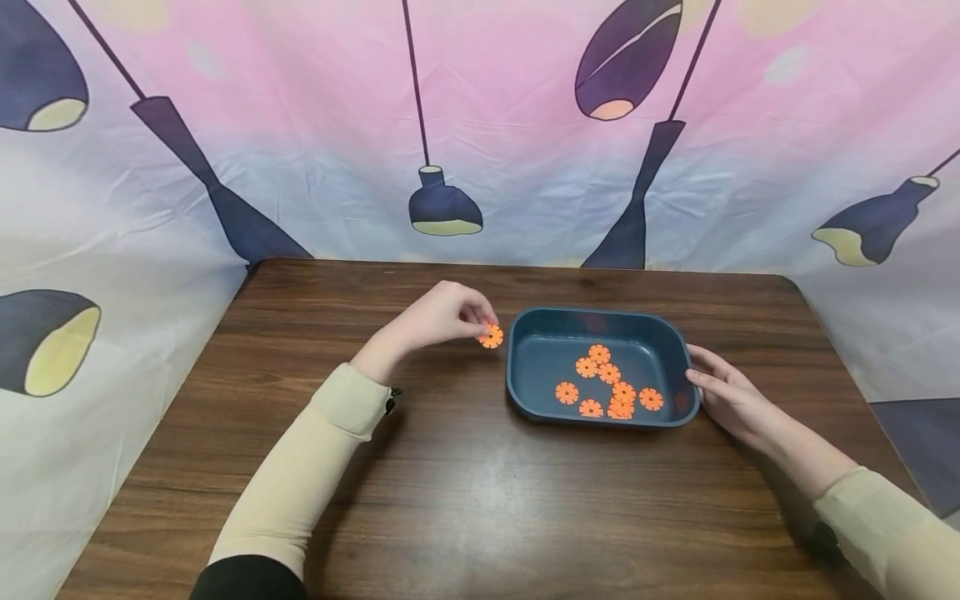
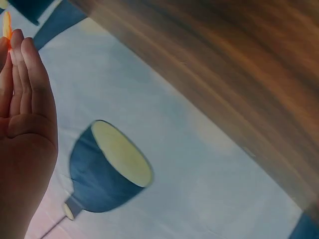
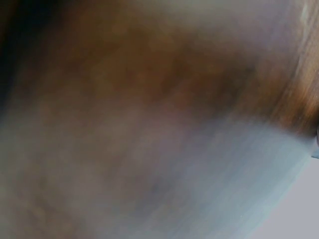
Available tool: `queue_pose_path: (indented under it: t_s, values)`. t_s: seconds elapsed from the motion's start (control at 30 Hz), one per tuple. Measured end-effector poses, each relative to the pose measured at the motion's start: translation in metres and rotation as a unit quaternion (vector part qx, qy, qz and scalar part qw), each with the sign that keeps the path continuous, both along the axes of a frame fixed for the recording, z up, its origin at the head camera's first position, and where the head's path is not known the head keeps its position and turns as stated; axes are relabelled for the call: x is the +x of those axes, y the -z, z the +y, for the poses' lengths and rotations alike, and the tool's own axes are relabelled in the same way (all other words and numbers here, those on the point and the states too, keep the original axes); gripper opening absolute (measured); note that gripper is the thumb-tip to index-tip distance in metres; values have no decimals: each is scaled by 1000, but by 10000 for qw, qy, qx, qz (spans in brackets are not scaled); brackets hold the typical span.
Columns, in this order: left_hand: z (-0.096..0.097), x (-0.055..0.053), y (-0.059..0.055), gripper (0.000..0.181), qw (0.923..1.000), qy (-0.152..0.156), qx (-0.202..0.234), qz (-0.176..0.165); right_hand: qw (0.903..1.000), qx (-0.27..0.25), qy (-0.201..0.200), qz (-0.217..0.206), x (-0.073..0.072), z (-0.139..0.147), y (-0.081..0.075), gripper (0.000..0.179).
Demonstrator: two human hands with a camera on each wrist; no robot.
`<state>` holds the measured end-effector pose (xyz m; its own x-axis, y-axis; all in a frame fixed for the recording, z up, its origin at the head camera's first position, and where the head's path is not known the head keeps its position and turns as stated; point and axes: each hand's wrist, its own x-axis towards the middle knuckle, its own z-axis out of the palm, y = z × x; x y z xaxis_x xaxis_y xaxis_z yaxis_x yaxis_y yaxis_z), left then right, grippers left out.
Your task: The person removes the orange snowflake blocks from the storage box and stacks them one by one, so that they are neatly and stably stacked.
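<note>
My left hand (image 1: 453,315) pinches an orange notched plastic disc (image 1: 491,337) between thumb and fingertips, just left of a dark blue rectangular tray (image 1: 555,315). In the left wrist view the same disc (image 2: 7,24) shows edge-on at the fingertips of the left hand (image 2: 30,94). Several more orange discs (image 1: 567,393) lie inside the tray, some overlapping towards its right half. At the tray's right end, my right hand (image 1: 731,398) grips the wall, thumb over the rim and fingers along the outside. The right wrist view is mostly blurred.
The tray stands on a dark brown wooden table (image 1: 450,500) with rounded back corners. Behind the table's back edge hangs a cloth (image 1: 517,125) printed with lamps, which also covers the sides.
</note>
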<state>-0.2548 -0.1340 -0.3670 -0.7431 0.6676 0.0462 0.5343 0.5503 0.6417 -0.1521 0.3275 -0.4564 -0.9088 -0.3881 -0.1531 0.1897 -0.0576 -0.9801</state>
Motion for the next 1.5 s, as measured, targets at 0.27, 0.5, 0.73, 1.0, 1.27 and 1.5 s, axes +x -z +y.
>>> queue_pose_path:
  t_s: [0.27, 0.5, 0.73, 1.0, 1.27, 1.5]
  values:
    - [-22, 1, 17, 10, 9991, -29, -313, -286, 10000, 8, 6, 12, 1, 1, 1, 36]
    - [-34, 2, 31, 10, 9967, -66, -495, -637, 10000, 74, 44, -10, 1, 1, 1, 36]
    - [-41, 5, 39, 11, 9931, -115, -734, -911, 9998, 189, 98, -49, 0, 0, -1, 34]
    - [-46, 3, 47, 9, 9939, -105, -691, -852, 9999, 147, 62, -24, 0, 0, -1, 34]
    - [-48, 4, 46, 9, 9954, -61, -663, -687, 9999, 144, 36, -30, -1, 0, -2, 35]
    - [-49, 5, 46, 10, 9961, -100, -582, -660, 9999, 140, 64, -28, 0, 0, -1, 34]
